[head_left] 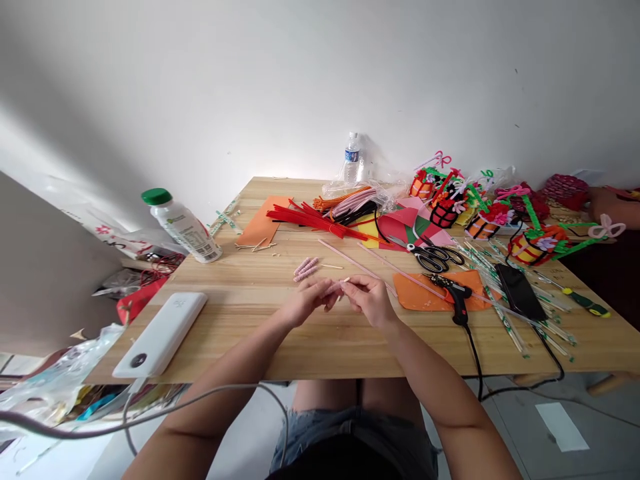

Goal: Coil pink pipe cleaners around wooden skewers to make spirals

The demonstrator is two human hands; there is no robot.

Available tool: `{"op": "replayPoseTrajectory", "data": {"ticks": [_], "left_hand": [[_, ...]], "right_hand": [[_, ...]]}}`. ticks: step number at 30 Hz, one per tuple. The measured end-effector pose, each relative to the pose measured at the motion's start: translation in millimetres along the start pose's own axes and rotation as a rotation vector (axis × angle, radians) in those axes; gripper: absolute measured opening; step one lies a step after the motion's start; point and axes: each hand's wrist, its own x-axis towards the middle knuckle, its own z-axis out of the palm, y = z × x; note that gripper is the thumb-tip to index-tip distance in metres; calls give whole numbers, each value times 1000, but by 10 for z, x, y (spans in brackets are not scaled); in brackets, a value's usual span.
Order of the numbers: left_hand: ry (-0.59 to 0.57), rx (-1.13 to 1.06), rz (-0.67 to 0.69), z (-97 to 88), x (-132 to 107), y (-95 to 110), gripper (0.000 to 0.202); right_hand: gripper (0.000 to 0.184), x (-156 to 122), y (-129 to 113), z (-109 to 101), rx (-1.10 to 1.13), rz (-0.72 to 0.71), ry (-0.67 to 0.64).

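My left hand (pixel 309 299) is closed, its fingertips pinching a pale pink pipe cleaner (pixel 332 287) above the front middle of the table. Close against it, my right hand (pixel 369 300) pinches the same piece with thumb and forefinger. A short pale stick end shows by the fingertips; the fingers hide most of it. Just beyond my left hand lie several pink wrapped coils (pixel 306 268), side by side. Near them is a thin wooden stick (pixel 332 267). Two straight pink pipe cleaners (pixel 350 261) stretch across the wood to the right.
A glue gun (pixel 457 293) rests on orange felt (pixel 410 293), with scissors (pixel 433 257) behind. Red pipe cleaners (pixel 315 220) lie at the back; decorated little baskets (pixel 485 223) stand right. A phone (pixel 520 291), power bank (pixel 163 333) with cable, and green-capped bottle (pixel 183 227) flank the workspace.
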Motion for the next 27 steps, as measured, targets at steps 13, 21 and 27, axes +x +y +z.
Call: {"op": "replayPoseTrajectory", "data": {"ticks": [13, 21, 27], "left_hand": [[426, 562, 465, 17, 16, -69, 28], [-89, -253, -190, -11, 17, -25, 47], [145, 203, 68, -37, 15, -33, 41]], "right_hand": [[29, 19, -5, 18, 131, 68, 2], [29, 4, -50, 26, 89, 89, -8], [29, 17, -9, 24, 71, 87, 21]]}}
